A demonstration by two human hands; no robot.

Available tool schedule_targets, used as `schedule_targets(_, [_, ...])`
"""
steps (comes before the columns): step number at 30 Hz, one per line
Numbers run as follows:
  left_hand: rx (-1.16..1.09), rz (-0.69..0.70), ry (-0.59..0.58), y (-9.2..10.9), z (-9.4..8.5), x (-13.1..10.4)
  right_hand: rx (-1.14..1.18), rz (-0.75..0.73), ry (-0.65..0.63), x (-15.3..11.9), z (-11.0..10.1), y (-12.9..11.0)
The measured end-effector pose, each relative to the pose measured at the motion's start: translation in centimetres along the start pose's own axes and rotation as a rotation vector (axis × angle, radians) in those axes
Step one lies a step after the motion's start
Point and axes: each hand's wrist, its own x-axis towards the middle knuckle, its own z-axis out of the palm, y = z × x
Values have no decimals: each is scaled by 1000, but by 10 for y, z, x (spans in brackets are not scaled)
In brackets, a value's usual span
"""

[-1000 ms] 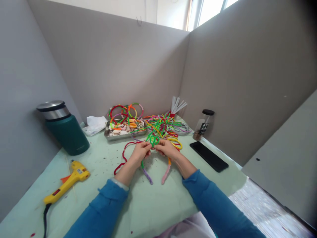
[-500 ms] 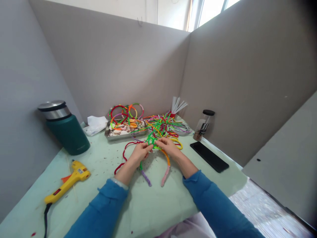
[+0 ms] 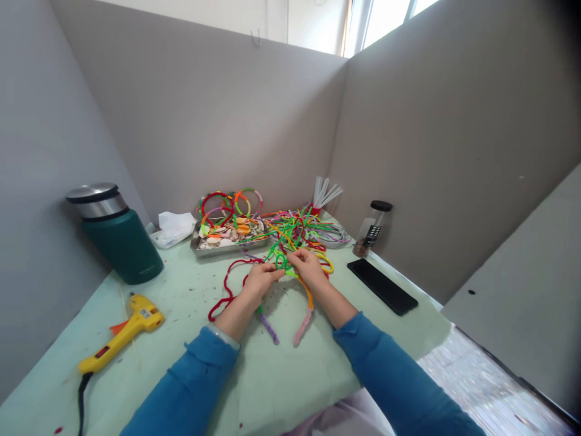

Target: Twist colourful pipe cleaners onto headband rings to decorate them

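In the middle of the table, a headband [image 3: 305,324] wrapped in coloured fuzzy pipe cleaner lies with its purple and pink ends toward me. At its top a green pipe cleaner [image 3: 281,261] curls into small loops between my hands. My left hand [image 3: 259,283] is closed, thumb and fingers pinching at the base of the loops. Closed too, my right hand [image 3: 309,267] pinches the green pipe cleaner from the other side. The fingertips partly hide the band's top. A long red pipe cleaner [image 3: 226,284] lies loosely curved beside my left hand.
Behind are a metal tray [image 3: 231,247] of shells, finished colourful hoops [image 3: 218,195] and a heap of pipe cleaners [image 3: 302,227]. To the left stand a green flask [image 3: 124,245] and a yellow glue gun [image 3: 120,339]. A black phone [image 3: 382,286] and a lidded bottle [image 3: 370,233] are at right.
The green loops have turned and now show one rounder ring. My left fingers have shifted slightly lower and to the right; my right hand has barely moved.
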Motion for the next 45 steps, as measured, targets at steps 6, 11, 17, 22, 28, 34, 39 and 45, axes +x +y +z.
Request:
schedule_targets(6, [-17,-27,-15,4,2,-4,164,202,-110,0,-2,-2])
schedule_targets(11, [-1,-39,-46,2,-1,-4,84,103,-197,-2,-7,-2])
schedule_targets(17, [-44,16,-50,3,-5,-2,12,143,-378,-7,-11,-4])
schedule_targets(22, [-77,31,-39,6,-2,-3,-50,129,-408,-9,-9,-5])
schedule_targets(28, [-263,3,-130,8,-6,-2,19,153,-375,-13,-5,-8])
schedule_targets(34, [-301,-19,-167,9,-8,-2,51,192,-363,-13,-5,-8])
schedule_targets(39, [-175,34,-68,8,-8,-2,-31,118,-311,-10,-6,-4])
schedule_targets(45, [-126,14,-68,5,-11,1,-21,120,-276,-10,-7,-8])
